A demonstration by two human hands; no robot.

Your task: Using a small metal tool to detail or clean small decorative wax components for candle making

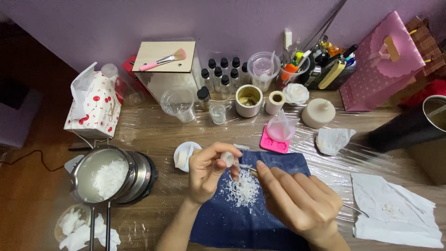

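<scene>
- The left hand [207, 171] pinches a small white wax piece [228, 158] between thumb and fingertips, above the far edge of a dark blue cloth [251, 218].
- The right hand [297, 200] is closed around a thin metal tool [247, 167]; its tip touches the wax piece.
- White wax shavings [242, 189] lie heaped on the cloth, just below both hands.
- Left of the hands, a steel pot with a long handle [103, 174] holds white flakes and sits on a dark round heater [144, 174].
- A small white dish [185, 155] sits just left of the left hand.
- Farther off, a pink square mould [274, 144] stands near a round cream candle [318, 112].
- At the near right lies a crumpled white paper towel [395, 211].
- Clear plastic film [153, 128] covers the wooden table.
</scene>
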